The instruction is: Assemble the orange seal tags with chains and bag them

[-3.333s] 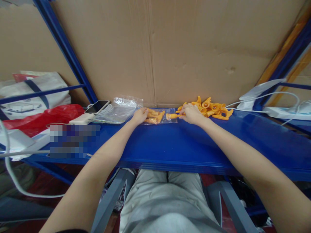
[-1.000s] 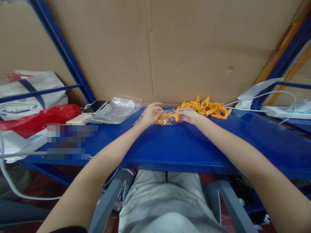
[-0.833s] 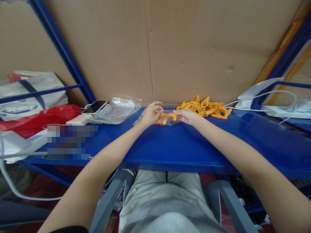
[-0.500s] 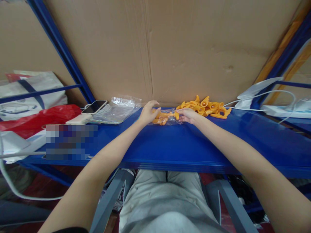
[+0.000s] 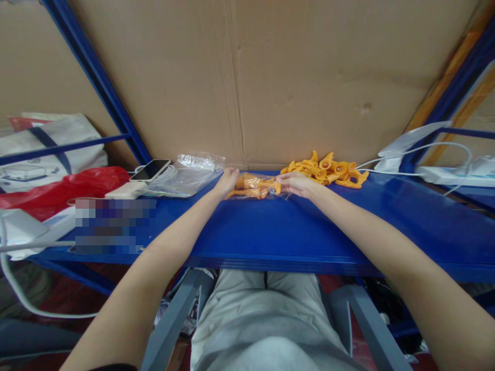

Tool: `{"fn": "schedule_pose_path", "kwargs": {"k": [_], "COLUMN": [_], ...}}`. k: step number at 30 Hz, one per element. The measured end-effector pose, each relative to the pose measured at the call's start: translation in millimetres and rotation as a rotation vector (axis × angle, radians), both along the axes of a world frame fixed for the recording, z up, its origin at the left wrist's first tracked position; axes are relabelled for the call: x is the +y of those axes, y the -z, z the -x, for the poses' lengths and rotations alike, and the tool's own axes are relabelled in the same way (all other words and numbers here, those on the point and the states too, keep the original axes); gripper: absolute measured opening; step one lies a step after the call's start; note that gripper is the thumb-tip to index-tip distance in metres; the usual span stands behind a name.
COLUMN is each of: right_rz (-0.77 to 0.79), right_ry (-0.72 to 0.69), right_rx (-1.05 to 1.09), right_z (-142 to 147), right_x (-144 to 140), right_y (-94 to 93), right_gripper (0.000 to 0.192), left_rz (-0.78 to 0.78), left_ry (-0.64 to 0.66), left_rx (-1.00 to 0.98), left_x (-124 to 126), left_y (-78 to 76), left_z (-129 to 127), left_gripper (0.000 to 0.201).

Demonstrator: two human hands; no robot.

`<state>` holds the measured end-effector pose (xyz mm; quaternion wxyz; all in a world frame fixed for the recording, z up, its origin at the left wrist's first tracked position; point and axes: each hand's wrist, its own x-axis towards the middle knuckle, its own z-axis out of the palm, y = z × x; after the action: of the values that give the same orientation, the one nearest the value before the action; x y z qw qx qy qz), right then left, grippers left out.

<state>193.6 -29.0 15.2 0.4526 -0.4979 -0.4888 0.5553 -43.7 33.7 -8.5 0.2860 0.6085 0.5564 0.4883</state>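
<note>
A small clear plastic bag (image 5: 255,186) filled with orange plastic pieces lies on the blue shelf (image 5: 294,226) in front of me. My left hand (image 5: 226,180) grips its left end. My right hand (image 5: 296,183) pinches its right end, fingers closed on the plastic. A loose pile of orange pieces (image 5: 328,169) sits just right of my right hand, against the cardboard wall (image 5: 309,77).
A stack of clear bags (image 5: 189,172), a phone (image 5: 150,169) and a white charger (image 5: 126,190) lie to the left. A red bag (image 5: 58,188) and white bag (image 5: 50,147) sit farther left. White cables and a power strip (image 5: 448,176) are at right.
I lifted the filled bag off the shelf with both hands, then lowered it back. My left hand slid from the bag's middle to its left end; my right stays on the right end.
</note>
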Motion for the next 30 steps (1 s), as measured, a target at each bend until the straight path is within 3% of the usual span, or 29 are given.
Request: {"fn": "schedule_pose_path", "kwargs": {"k": [10, 15, 19, 23, 30], "right_rz": [-0.026, -0.111, -0.061, -0.09, -0.186], "right_ry": [-0.011, 0.0, -0.008, -0.018, -0.113], "right_rx": [0.03, -0.108, -0.232, -0.225, -0.271], "right_z": [-2.0, 1.2, 3.5, 4.5, 1.8], "right_x": [0.0, -0.8, -3.4, -8.6, -7.5], "right_y": [-2.4, 0.9, 1.9, -1.2, 3.5], "right_gripper": [0.023, 0.012, 0.016, 0.015, 0.022], "left_rz": [-0.03, -0.061, -0.082, -0.1, -0.155], "left_ry": [0.065, 0.069, 0.029, 0.07, 0.103], "left_rx": [-0.013, 0.001, 0.128, 0.256, 0.277], "left_x": [-4.3, -2.4, -8.5, -16.9, -13.3], "left_y": [0.8, 3.2, -0.5, -4.8, -4.1], "left_z": [-4.3, -4.1, -5.7, -8.3, -4.7], "left_gripper": [0.012, 0.014, 0.017, 0.026, 0.024]}}
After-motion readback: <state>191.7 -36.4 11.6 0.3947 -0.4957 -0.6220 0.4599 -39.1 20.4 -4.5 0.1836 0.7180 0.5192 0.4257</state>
